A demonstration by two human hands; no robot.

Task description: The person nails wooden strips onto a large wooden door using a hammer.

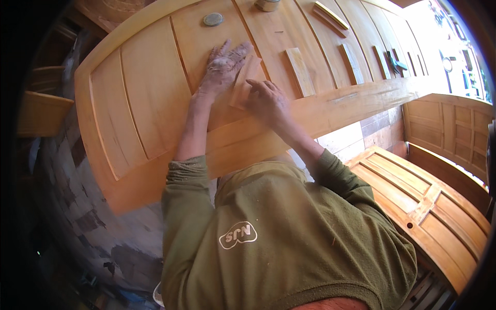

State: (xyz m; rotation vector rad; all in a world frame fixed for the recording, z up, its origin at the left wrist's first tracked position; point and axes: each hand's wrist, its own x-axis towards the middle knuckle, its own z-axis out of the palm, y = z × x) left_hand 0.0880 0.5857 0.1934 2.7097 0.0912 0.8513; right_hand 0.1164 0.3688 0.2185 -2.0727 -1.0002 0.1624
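A large pale wooden panelled door point(129, 103) lies flat in front of me. My left hand point(225, 67) rests on it, palm down, with the fingers stretched out and apart. Right beside that hand is a short, flat reddish-tan wooden strip point(246, 77), lying at a slant on a panel. My right hand point(268, 103) is over the strip's near right side, its fingers curled and partly smeared by motion. Whatever lies inside those fingers is hidden.
More wooden strips point(300, 72) lie along the door to the right, near a dark green tool point(397, 63). A round tin lid point(213, 19) and a small jar point(267, 4) are on the far side. Another panelled door point(429, 201) lies lower right.
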